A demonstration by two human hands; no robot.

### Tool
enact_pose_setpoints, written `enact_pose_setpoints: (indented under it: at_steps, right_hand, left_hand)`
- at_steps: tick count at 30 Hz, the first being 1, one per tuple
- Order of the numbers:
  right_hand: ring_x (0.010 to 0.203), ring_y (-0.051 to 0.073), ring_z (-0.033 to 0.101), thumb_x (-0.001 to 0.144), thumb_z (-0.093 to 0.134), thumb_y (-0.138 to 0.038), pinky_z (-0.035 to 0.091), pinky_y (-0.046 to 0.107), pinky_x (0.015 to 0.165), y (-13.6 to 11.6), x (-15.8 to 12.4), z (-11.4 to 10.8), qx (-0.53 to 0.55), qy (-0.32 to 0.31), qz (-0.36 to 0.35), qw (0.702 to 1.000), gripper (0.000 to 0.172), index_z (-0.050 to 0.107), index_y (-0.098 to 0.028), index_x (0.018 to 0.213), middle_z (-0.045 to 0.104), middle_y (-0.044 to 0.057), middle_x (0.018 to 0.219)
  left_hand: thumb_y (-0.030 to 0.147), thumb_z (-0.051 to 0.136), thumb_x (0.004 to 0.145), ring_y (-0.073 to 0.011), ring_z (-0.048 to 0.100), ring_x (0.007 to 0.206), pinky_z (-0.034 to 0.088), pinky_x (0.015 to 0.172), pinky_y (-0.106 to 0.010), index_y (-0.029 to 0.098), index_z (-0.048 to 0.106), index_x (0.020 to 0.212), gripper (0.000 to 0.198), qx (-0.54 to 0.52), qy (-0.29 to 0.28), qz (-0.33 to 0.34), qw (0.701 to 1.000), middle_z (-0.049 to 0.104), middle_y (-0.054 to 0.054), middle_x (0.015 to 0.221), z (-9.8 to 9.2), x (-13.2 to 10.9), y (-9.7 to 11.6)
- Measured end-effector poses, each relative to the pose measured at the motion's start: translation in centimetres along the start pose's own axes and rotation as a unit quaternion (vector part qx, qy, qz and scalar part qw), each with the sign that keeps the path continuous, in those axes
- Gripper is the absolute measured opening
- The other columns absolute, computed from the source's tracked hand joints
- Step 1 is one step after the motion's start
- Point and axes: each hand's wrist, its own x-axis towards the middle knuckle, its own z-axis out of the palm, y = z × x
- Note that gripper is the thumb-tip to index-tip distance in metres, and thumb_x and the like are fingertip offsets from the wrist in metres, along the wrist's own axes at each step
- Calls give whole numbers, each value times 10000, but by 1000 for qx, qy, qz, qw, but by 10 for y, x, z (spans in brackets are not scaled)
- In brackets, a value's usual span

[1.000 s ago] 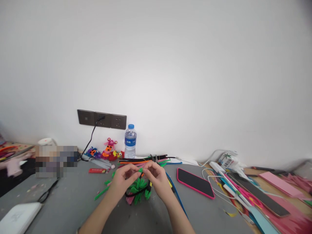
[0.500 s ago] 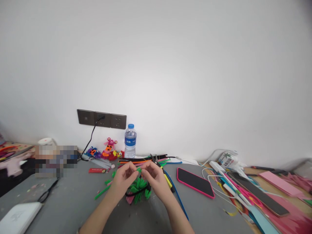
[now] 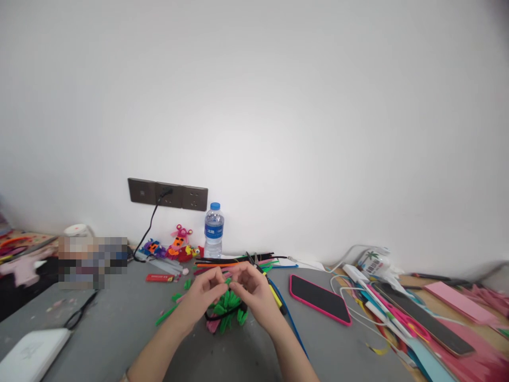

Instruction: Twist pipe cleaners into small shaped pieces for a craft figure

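My left hand [image 3: 204, 294] and my right hand [image 3: 253, 291] meet fingertip to fingertip above the grey table [image 3: 119, 323]. Both are closed in a pinch on a small green pipe cleaner [image 3: 228, 281], which is mostly hidden by the fingers. Right below them lies a bunch of looped green pipe cleaners [image 3: 226, 306], with a black pipe cleaner [image 3: 217, 317] across it and a pink piece [image 3: 212, 327] at its lower left. Loose green pieces [image 3: 166, 315] lie left of my left wrist. Yellow-and-black handled pliers [image 3: 276, 297] rest beside my right hand, partly covered by it.
Behind the hands lie several coloured pipe cleaners [image 3: 222, 263] and a water bottle [image 3: 213, 232]. Small fuzzy figures [image 3: 178, 244] sit by the wall. A pink-cased phone [image 3: 320, 298] is to the right, near cables and craft sheets [image 3: 457, 300]. A white device [image 3: 34, 353] lies front left.
The fingertips have come closer together and sunk slightly, so less of the green pipe cleaner shows between them. The view has shifted a little; the objects on the table stay put.
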Motion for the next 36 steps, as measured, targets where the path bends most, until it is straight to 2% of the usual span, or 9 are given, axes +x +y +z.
enact_pose_setpoints:
  at_steps: [8, 15, 23, 30, 36]
  right_hand:
    - [583, 114, 432, 819, 647, -368, 339, 222, 524, 1, 0, -1, 31, -4, 9, 999, 222, 573, -215, 963, 461, -35, 700]
    - [727, 149, 521, 803, 670, -330, 406, 252, 646, 2, 1, 4, 66, 0, 5, 998, 220, 558, -223, 960, 546, 2, 817]
    - [699, 137, 509, 816, 661, -297, 384, 245, 625, 2, 2, 0, 61, 2, 7, 998, 177, 541, -213, 916, 552, -6, 791]
    - [628, 117, 459, 813, 658, -300, 338, 229, 573, 4, 3, -1, 50, 14, 10, 999, 200, 509, -206, 907, 533, -27, 733]
    - [574, 104, 405, 822, 640, -318, 293, 222, 531, 5, 2, -1, 40, 3, 6, 999, 177, 516, -206, 881, 486, -46, 682]
  left_hand:
    - [487, 659, 733, -99, 366, 540, 281, 507, -204, 173, 590, 755, 323, 3, 19, -8, 1000, 429, 59, 605, 0, 3, -4]
    - [446, 678, 734, -93, 363, 548, 296, 505, -199, 177, 549, 755, 299, -20, 12, -8, 1000, 418, 64, 615, 0, 4, -6]
    - [428, 688, 742, -88, 371, 537, 306, 510, -188, 189, 544, 757, 280, -75, 16, -18, 997, 421, 71, 601, 1, 2, -6]
    - [403, 706, 713, -107, 448, 592, 348, 544, -191, 175, 607, 753, 252, -14, 54, 27, 998, 515, 45, 650, 1, 4, -8]
    - [334, 653, 749, -152, 536, 689, 418, 630, -231, 177, 631, 746, 159, 42, 54, 89, 994, 598, 2, 721, -2, 7, -16]
